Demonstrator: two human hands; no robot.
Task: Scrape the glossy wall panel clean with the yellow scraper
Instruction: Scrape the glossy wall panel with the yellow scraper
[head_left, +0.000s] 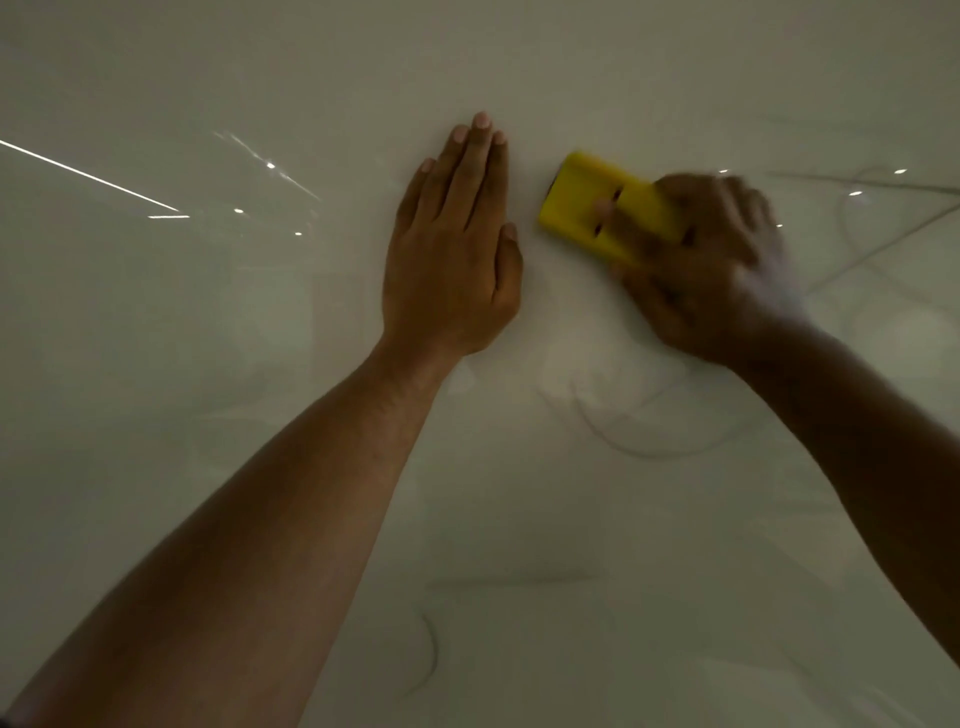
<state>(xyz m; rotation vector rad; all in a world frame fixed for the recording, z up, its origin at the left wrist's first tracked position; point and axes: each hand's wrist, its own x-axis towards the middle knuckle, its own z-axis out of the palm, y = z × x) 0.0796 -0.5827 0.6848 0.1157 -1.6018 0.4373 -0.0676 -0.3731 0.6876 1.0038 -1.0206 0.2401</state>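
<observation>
**Scraper pressed to the panel, one hand bracing beside it**

Far out to the left of the left hand (449, 244), the glossy wall panel (208, 389) carries bright streaks and dots of reflected light. The left hand itself lies open and flat against the panel, fingers together and pointing up, holding nothing. Just to its right, with a narrow strip of bare panel between, sits the yellow scraper (605, 208), its free end aimed up and toward the left hand's fingers. The right hand (711, 270) is closed around the scraper's rear end and is blurred, which suggests a stroke in progress.

The main risk, as I judge it, is the scraper sliding across the slick surface into the braced left hand, since the gap between them is small. A tilted blade corner could also scratch the gloss, and the flat palm may leave fresh smears.

The scraper's working edge cannot be made out, so its contact with the panel is uncertain. The right fingers are smeared by motion. Thin dark curved lines beyond and below the right hand could be veining, residue or scratches; I cannot tell which.
</observation>
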